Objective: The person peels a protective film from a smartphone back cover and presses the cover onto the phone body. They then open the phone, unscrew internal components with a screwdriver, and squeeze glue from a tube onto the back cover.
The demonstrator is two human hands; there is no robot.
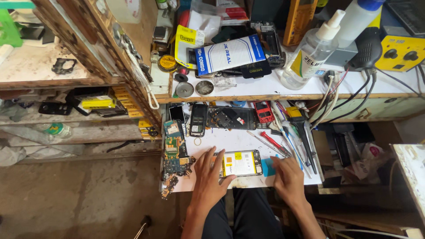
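Left hand (208,177) flat, steadying opened phone (239,163); right hand (287,176) spread flat, grasping nothing.

An opened phone (239,163), loose circuit boards (175,152), screwdrivers (271,142) and a red phone frame (264,111) are lying directly on the white desk (230,139).

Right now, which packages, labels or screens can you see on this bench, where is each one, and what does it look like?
Blue and white flat package: upper shelf, middle, lying tilted.
Yellow card pack: just left of it, partly underneath.
Clear spray bottle: upper shelf, right, white label, white nozzle.
Opened phone: white work surface, between left hand and right hand; pale battery with yellow label.
Yellow device: far right, black knobs.
No lit screen visible.
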